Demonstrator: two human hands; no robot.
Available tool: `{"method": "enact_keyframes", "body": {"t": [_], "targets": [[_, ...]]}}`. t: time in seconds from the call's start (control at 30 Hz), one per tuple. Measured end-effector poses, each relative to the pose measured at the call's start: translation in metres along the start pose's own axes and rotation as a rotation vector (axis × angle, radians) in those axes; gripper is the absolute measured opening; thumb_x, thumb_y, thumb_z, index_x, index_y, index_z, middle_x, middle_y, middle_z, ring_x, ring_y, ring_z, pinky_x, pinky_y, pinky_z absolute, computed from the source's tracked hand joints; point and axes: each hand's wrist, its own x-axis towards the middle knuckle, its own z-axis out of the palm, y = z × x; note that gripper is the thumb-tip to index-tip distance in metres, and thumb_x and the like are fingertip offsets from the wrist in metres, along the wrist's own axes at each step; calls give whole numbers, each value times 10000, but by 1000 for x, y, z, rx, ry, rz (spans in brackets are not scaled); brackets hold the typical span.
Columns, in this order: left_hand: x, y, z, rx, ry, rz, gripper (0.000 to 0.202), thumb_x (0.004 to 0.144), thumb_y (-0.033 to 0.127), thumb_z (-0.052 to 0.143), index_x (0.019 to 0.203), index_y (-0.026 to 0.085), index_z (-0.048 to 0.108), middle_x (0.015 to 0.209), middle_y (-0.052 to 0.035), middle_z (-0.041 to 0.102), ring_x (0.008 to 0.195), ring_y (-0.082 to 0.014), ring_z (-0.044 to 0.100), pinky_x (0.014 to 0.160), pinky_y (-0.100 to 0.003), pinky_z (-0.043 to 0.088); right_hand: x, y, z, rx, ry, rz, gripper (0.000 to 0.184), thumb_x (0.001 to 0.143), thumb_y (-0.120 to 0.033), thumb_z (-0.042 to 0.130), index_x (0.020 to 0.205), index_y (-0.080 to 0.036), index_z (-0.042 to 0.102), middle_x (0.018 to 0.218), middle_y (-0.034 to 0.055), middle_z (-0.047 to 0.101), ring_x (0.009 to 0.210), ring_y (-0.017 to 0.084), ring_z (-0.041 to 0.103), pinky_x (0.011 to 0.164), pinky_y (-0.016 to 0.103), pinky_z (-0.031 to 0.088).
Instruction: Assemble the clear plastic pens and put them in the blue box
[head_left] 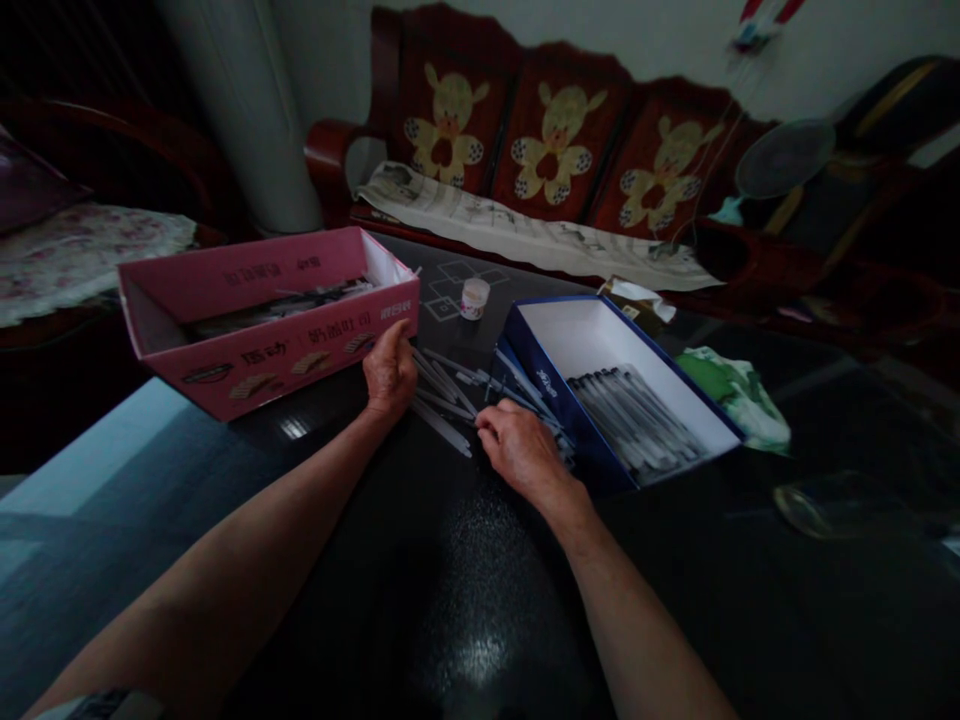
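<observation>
Several loose pens (446, 392) lie scattered on the dark glossy table (465, 560) between my two hands. My left hand (388, 372) rests beside the front wall of a pink cardboard box (300, 345), fingers curled, its thumb up against the box; what it holds is hidden. My right hand (517, 448) lies knuckles up on the pens next to a blue box (555, 400), fingers curled over them. The blue box has a white inside and holds a neat row of pens (637, 420). The pink box holds more pens (285, 305).
A small white jar (474, 298) stands behind the pens. A green and white bag (739, 390) lies right of the blue box. A red wooden bench with cartoon cushions (555, 140) and a long paper sheet (525, 235) runs along the far side.
</observation>
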Motion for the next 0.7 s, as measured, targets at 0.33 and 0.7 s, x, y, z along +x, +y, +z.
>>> {"method": "enact_keyframes", "body": {"t": [0.33, 0.7], "targets": [[-1, 2, 1, -13, -12, -8, 312, 899, 217, 417, 1112, 136, 631, 1004, -79, 691, 954, -178, 645, 888, -312, 490, 0, -5, 2, 39, 29, -32, 166, 887, -266, 527, 865, -206, 679, 874, 43, 631, 794, 151, 610, 702, 255, 433], [-1, 6, -1, -2, -18, -56, 312, 884, 192, 421, 1107, 134, 631, 957, -69, 685, 910, -171, 641, 844, -292, 491, -3, -26, 27, -17, 13, 77, 206, 871, -364, 550, 856, -187, 654, 895, 75, 652, 761, 182, 637, 634, 284, 446]]}}
